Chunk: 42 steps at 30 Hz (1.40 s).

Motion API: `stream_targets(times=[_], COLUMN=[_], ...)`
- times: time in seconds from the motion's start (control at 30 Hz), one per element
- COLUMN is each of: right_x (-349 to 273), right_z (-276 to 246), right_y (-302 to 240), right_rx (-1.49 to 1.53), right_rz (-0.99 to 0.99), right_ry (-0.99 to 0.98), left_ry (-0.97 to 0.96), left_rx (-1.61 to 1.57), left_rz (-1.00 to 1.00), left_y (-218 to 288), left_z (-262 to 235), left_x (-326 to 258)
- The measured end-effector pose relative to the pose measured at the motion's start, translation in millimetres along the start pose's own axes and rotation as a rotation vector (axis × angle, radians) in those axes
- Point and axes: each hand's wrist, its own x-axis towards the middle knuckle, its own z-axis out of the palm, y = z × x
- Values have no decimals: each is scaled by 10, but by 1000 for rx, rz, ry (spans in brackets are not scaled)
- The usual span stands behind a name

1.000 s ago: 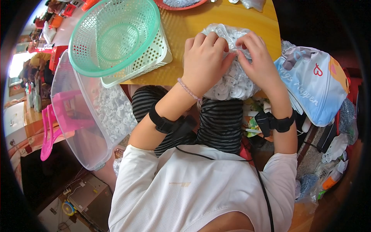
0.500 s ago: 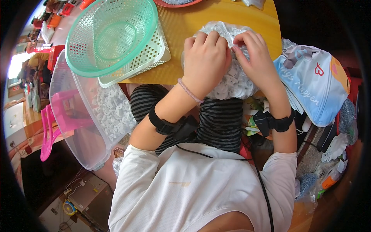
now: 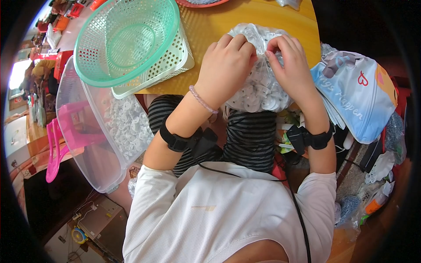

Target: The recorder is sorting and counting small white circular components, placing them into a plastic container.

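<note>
The striped trousers [image 3: 250,142] are closest to the body, knees tucked up to the near edge of the yellow wooden surface [image 3: 204,26]. Just beyond them sits the bag of white plastic pieces [image 3: 265,96], its bulk at that near edge, toward the right; whether the knees carry any of its weight, I cannot tell. It is rounded, with no strong long axis.

The key relation: the bag's gathered plastic lies between the 2 hands, and its full belly lies on the body side of the fingertips. The left hand [image 3: 228,65] covers the bag's left flank, its grip narrow, seemingly pinching the film with the tips partly tucked from view. The right hand [image 3: 293,68] comes from the right, thumb and forefinger drawn close on the film. Both are about equally near.

A strip of wood shows between the bag and the 2 stacked baskets, green [image 3: 96,59] over white [image 3: 177,55], at the near left corner; a thinner strip runs along the right edge. Off the left edge stands a clear tub [image 3: 103,168]; off the right, a blue bag [image 3: 359,94]. A red plate [image 3: 212,5] sits toward the far edge.
</note>
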Motion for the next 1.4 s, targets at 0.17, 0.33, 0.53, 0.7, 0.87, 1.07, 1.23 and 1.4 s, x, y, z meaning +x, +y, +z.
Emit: stream_targets(times=[0.17,0.33,0.53,0.7,0.87,1.07,1.23,1.4], right_x=[-2,4,-54,-73,-87,-94,-110,-88], right_z=[-7,21,-1,-119,-170,-115,-84,-173], right_y=[-10,-13,38,-8,-30,-3,-45,-135], right_rx=[18,67,8,23,89,48,-102,-343], right_rz=[4,66,-65,-97,-106,-100,-115,-261], right_ry=[18,76,71,-16,-52,-15,35,68], left_ry=[-5,-26,-134,-160,-155,-136,-68,-52], left_rx=[-109,-114,-100,-102,-187,-368,-369,-355], left_rz=[24,120,156,153,144,239,230,168], left_y=[-126,-234,-189,-191,-197,-246,-228,-212], left_z=[-10,9,25,31,23,55,46,-10], left_x=[49,154,228,228,245,286,244,200])
